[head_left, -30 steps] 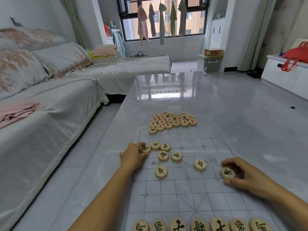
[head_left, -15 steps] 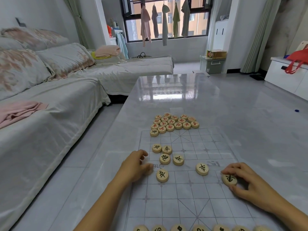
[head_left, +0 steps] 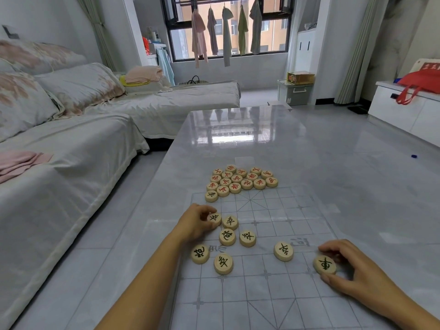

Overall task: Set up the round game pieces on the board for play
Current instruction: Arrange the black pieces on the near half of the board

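Oppositely, soldier piece (head_left: 214, 219), chariot piece (head_left: 324, 265) near board (head_left: 262, 294) edges

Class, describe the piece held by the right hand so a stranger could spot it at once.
On the glossy grey table lies a gridded board. At its right edge the right hand pinches a round wooden piece. Its character is black, unlike the red cluster at the far end, and no other piece lies so far right.

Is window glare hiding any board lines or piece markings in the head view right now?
Head view: window glare washes the far table, beyond the red pieces; board lines faint but traceable; black piece in the right hand reads sharp; left hand partly covers a second piece; frame edges bend.
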Demonstrator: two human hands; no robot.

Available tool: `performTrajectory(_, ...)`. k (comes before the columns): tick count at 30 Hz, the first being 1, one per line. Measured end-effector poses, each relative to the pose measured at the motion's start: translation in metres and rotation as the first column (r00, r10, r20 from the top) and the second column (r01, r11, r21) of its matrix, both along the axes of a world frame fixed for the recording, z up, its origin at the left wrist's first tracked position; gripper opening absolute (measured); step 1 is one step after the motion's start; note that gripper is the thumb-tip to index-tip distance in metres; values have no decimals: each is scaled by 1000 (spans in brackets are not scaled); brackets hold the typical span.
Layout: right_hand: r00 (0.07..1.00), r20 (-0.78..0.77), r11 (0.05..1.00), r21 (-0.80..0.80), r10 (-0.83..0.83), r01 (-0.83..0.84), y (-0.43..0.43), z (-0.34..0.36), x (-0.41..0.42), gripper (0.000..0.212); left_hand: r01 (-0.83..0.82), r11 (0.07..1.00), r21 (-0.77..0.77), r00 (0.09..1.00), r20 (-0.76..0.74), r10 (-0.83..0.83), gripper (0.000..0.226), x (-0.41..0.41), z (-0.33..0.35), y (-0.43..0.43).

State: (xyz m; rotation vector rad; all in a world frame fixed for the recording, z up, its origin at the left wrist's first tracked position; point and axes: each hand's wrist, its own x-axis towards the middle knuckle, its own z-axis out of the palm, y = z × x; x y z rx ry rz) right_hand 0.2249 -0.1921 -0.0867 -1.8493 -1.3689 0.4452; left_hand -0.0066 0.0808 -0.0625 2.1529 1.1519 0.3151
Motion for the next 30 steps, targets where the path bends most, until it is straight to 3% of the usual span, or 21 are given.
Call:
performTrajectory(7, 999, 37, 1000, 8, 7, -8, 0, -3, 1, 40, -105, 989, 108, 994, 50, 101, 33, -18, -8, -15)
performTrajectory(12, 999, 46, 1000, -4, 12, -12, 0, -2, 1, 38, -173, 979, 106, 984, 55, 168, 33, -39, -7, -20)
performTrajectory(18, 999, 46, 1000, -25, 8, -7, 0, -2, 0, 41, -114, 990, 86, 993, 41, 111, 36, -65, -7, -29)
performTrajectory(22, 998, 57, 1000, -17, 15, -14, -1, -2, 0, 41, -180, 984, 16, 972, 159, 175, 20, -83, -8, -37)
performTrajectory(25, 998, 57, 1000, -10, 9, -8, -1, -2, -1, 40, -60, 998, -19, 985, 161, 62, 27, -88, -8, -46)
performTrajectory(28, 999, 53, 1000, -7, 2, -1, -1, -2, -2, 39, 46, 996, 75, 998, 28, -48, 38, -84, -8, -54)
performTrajectory(30, 999, 53, 1000, -10, 4, -4, -1, -1, -3, 39, 49, 995, 90, 998, 29, -52, 39, -82, -7, -58)
